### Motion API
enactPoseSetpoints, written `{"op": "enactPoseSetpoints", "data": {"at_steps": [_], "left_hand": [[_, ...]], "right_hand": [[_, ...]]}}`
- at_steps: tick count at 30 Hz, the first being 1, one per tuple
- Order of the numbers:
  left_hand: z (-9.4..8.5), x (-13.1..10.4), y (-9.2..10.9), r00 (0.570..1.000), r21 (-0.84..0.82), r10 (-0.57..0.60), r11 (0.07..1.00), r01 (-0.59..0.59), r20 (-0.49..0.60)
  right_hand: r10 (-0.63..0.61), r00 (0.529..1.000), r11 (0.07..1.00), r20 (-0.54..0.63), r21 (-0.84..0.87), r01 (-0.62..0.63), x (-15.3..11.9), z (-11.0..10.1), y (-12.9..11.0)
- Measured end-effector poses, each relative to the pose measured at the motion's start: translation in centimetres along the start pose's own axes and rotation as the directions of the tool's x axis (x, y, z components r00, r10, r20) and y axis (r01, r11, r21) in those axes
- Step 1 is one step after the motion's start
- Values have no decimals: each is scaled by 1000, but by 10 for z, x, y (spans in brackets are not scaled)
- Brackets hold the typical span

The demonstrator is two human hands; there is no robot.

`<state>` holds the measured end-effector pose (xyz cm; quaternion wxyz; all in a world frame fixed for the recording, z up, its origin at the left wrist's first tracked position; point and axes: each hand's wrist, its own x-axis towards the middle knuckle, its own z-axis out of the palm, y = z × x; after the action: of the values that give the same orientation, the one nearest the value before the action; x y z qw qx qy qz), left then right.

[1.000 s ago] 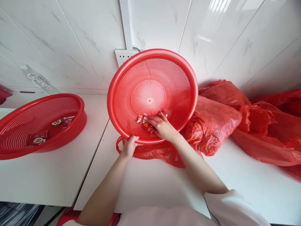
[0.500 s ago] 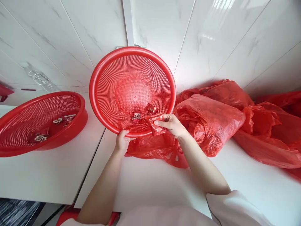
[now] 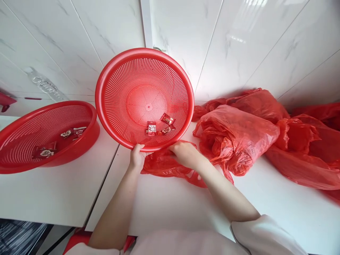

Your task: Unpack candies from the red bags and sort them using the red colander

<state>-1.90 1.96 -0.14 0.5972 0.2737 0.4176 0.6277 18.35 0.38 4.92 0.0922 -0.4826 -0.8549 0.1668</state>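
My left hand (image 3: pixel 137 157) grips the near rim of a red mesh basket (image 3: pixel 145 53), which is tilted so that its inside faces me. Low in the basket lie a few small red packets, one with a white label (image 3: pixel 151 128) and one with a shiny gold part (image 3: pixel 167 119). Just under the basket's right near edge, my right hand (image 3: pixel 184 153) reaches into a thin red plastic bag (image 3: pixel 170 171). Its fingertips are hidden there, and whether they hold anything cannot be made out.
Another red basket (image 3: pixel 91 124) with several packets stands at the left. Bundled red bags (image 3: pixel 239 131) lie on the white table (image 3: pixel 170 209) at the right. A clear plastic bottle (image 3: pixel 45 85) is by the tiled wall.
My right hand has moved down from the basket's rim to the bag, and the red packet it held is out of sight. The basket has shifted slightly left and up. More of the packets inside shows.
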Motion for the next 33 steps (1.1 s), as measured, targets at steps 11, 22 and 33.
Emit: {"op": "enactPoseSetpoints", "data": {"at_steps": [11,22,33], "left_hand": [[1,-1,-2,1000,-19,-20,1000,20,21],[-2,4,2,999,-18,32,999,-33,-31],[-3,2,17,998,-111,50,992,-53,-33]], "right_hand": [[-18,1000,979,-1,-202,18,-5,-4,-8],[239,971,956,11,-178,-233,11,20,11],[-194,977,977,-91,-108,184,10,7,11]]}}
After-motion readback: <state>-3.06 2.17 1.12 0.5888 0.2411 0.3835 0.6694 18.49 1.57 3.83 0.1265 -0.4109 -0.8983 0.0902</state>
